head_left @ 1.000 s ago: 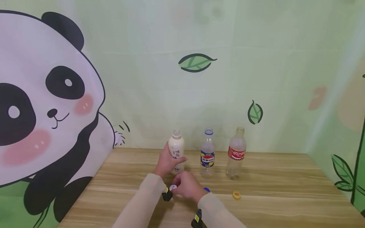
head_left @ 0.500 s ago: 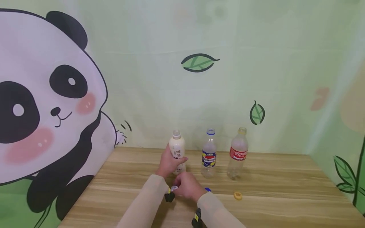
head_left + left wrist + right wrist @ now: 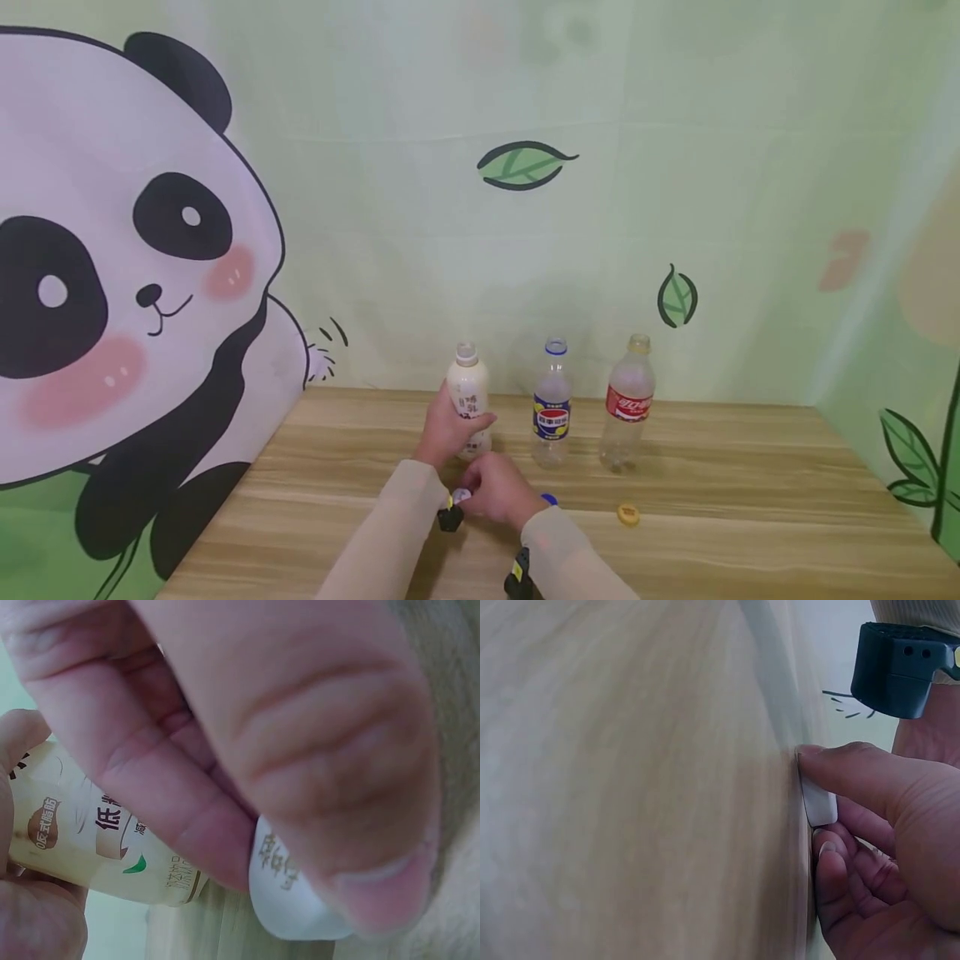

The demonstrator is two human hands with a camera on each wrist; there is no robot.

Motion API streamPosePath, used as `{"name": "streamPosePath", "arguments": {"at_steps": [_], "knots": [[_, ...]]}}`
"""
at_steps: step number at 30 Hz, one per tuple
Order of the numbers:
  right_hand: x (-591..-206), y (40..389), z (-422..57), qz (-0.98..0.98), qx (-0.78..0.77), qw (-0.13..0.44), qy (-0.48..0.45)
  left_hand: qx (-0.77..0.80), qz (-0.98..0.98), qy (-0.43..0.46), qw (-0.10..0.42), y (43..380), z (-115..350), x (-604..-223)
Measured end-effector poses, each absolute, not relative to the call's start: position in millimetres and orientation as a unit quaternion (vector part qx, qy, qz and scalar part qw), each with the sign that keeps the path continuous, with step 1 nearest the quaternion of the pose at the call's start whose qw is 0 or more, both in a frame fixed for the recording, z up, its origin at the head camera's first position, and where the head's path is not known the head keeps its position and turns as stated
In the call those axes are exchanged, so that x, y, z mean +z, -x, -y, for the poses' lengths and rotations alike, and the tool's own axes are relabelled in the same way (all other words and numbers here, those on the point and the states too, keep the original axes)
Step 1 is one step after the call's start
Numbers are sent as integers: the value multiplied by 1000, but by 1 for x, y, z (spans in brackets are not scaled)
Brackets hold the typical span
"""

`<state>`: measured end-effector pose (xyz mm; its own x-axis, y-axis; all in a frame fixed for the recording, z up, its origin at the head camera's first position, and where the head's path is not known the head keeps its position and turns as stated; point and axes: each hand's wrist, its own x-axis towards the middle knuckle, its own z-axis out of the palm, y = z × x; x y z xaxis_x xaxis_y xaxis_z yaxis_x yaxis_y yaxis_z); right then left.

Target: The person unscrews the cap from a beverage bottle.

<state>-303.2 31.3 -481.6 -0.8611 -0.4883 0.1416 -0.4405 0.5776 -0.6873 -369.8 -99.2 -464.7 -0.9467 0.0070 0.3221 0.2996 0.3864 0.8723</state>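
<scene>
My left hand (image 3: 447,429) grips a cream-coloured drink bottle (image 3: 468,385), its thumb laid across the front. The bottle stands upright on the table with an uncapped mouth. In front of it, my right hand (image 3: 498,492) pinches a white bottle cap (image 3: 462,496) between thumb and fingers. Gold-brown print shows on the top of that cap (image 3: 281,889) in the left wrist view. From the right wrist view, the cap (image 3: 820,802) sits at the table surface, held by its rim.
A clear bottle with a blue label (image 3: 552,417) and one with a red label (image 3: 630,402) stand uncapped to the right. A blue cap (image 3: 550,500) lies partly behind my right wrist, a yellow cap (image 3: 627,514) farther right on the wooden table (image 3: 750,483).
The white cap tilts slightly between the right fingers. The left hand keeps its grip on the cream bottle, and the whole view has shifted a little.
</scene>
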Motion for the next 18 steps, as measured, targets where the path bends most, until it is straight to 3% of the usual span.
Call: {"name": "streamPosePath", "arguments": {"at_steps": [18], "knots": [[-483,301,-31,-886,-386,38,255,-547,826,75,117,370,102,-472]]}}
